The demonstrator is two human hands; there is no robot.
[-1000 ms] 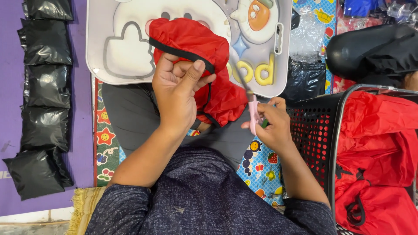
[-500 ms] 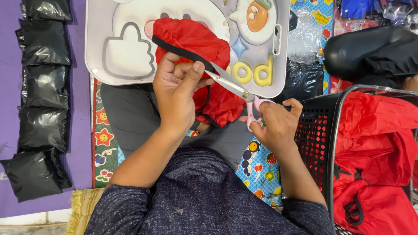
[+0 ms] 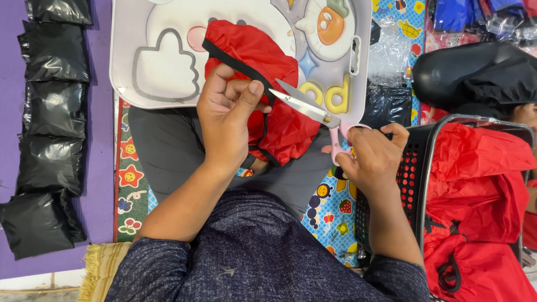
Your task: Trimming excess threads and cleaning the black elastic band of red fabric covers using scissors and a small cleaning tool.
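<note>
My left hand [image 3: 226,114] grips a red fabric pouch with black trim [image 3: 263,61], pinching its edge between thumb and fingers. The pouch lies over my lap and onto a small white cartoon-printed lap table [image 3: 162,67]. My right hand [image 3: 372,156] holds pink-handled scissors [image 3: 313,109], fingers through the loops. The steel blades are parted, and their tips sit right beside my left thumb at the pouch's edge.
A row of black plastic packets [image 3: 50,112] lies on the purple floor at left. A black basket [image 3: 417,168] at right holds red fabric bags [image 3: 481,207]. Another person's black-capped head [image 3: 475,75] is at upper right. A colourful mat [image 3: 330,207] lies beneath.
My right hand lifted the scissors from pointing upright near the basket, swung them left and brought the parted blades to the pouch at my left thumb. My left hand kept its hold.
</note>
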